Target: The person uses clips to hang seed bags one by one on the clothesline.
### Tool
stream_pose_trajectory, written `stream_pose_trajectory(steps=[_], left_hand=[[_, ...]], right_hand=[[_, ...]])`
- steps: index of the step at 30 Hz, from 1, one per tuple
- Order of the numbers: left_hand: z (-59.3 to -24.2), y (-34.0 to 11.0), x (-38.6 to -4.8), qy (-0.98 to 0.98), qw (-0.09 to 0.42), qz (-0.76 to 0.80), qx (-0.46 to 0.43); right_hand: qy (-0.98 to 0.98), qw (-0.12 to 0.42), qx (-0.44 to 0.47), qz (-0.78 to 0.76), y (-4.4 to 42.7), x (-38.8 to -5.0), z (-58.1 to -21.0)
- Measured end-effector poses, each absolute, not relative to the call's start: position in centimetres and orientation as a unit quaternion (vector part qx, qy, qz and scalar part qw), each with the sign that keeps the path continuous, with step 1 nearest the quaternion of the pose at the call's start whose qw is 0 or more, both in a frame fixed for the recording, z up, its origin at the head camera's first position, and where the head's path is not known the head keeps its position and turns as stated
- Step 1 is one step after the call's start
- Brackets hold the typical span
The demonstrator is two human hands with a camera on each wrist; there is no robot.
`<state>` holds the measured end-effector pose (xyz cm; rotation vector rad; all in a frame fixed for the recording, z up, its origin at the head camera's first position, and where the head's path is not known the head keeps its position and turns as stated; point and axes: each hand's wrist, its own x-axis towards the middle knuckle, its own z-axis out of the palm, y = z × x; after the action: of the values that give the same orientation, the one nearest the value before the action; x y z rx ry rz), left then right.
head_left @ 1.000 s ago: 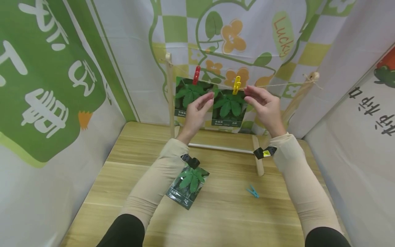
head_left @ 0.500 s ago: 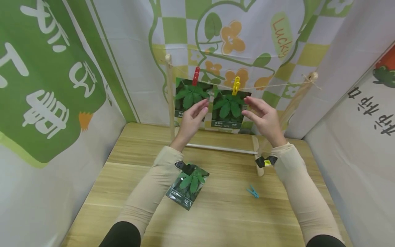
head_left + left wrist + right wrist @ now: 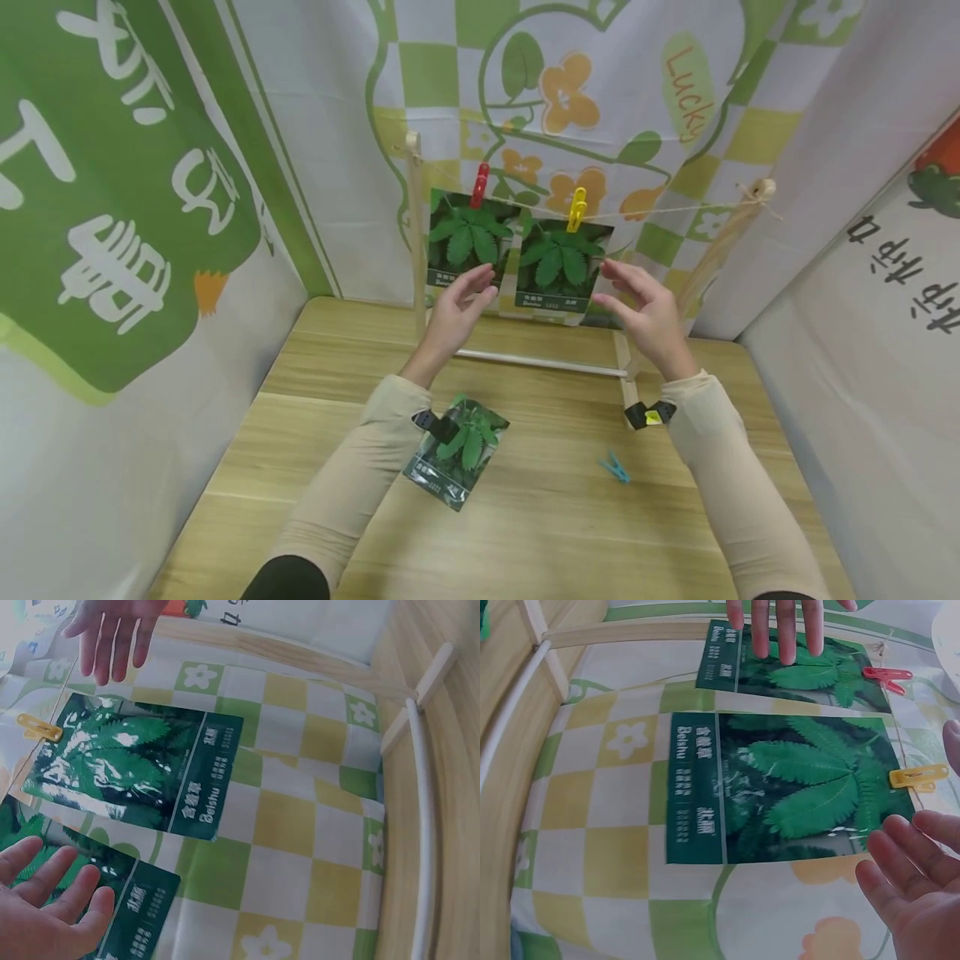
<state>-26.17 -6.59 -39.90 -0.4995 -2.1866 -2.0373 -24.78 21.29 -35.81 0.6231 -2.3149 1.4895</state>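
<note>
Two green seed packets with leaf pictures hang side by side from a string. A red clothespin (image 3: 480,185) holds the left seed packet (image 3: 468,233), and a yellow clothespin (image 3: 577,209) holds the right seed packet (image 3: 562,265). My left hand (image 3: 457,312) is in front of the left packet's lower part, fingers loosely bent and holding nothing. Beside the right packet's lower right edge is my right hand (image 3: 651,315), its fingers relaxed and nothing in its grasp. In the right wrist view a gap shows between the right hand's fingers (image 3: 900,862) and the yellow clothespin.
A third seed packet (image 3: 459,454) lies on the wooden table (image 3: 540,517), partly under the left wrist in view. To the right lies a blue clothespin (image 3: 615,468). The string (image 3: 675,208) is tied between two wooden posts, joined below by a white rod (image 3: 540,362). A patterned curtain hangs behind.
Both hands have come down from near the string to the packets' lower parts, the left also shifting leftward. The right hand has moved off the area beside the yellow clothespin. Both packets stay hanging.
</note>
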Motion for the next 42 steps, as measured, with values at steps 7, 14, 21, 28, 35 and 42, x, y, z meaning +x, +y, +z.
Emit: stream_pose_trajectory(steps=[7, 14, 21, 28, 35, 42], left_hand=[[-41.3, -7.4, -25.6, -0.737, 0.048, -0.656, -0.156], [-42.6, -8.0, -25.1, -0.745, 0.04, -0.649, -0.15], [-43.7, -8.4, -24.3, -0.753, 0.029, -0.643, -0.136], [-45.0, -8.6, -23.8, -0.769, 0.026, -0.625, -0.128], [-46.5, -8.6, -23.2, -0.773, 0.017, -0.625, -0.11], [-47.6, -8.9, -22.5, -0.777, 0.001, -0.621, -0.098]], right_hand=[[-0.81, 0.168, 0.22, 0.517, 21.9, -24.2, -37.4], [-0.82, 0.164, 0.203, 0.509, 22.3, -23.2, -38.9], [-0.831, 0.152, 0.179, 0.504, 22.6, -22.5, -40.6], [-0.834, 0.157, 0.168, 0.502, 22.6, -21.7, -41.6], [-0.845, 0.152, 0.161, 0.487, 21.4, -19.7, -40.3], [-0.846, 0.136, 0.138, 0.497, 22.9, -20.6, -44.1]])
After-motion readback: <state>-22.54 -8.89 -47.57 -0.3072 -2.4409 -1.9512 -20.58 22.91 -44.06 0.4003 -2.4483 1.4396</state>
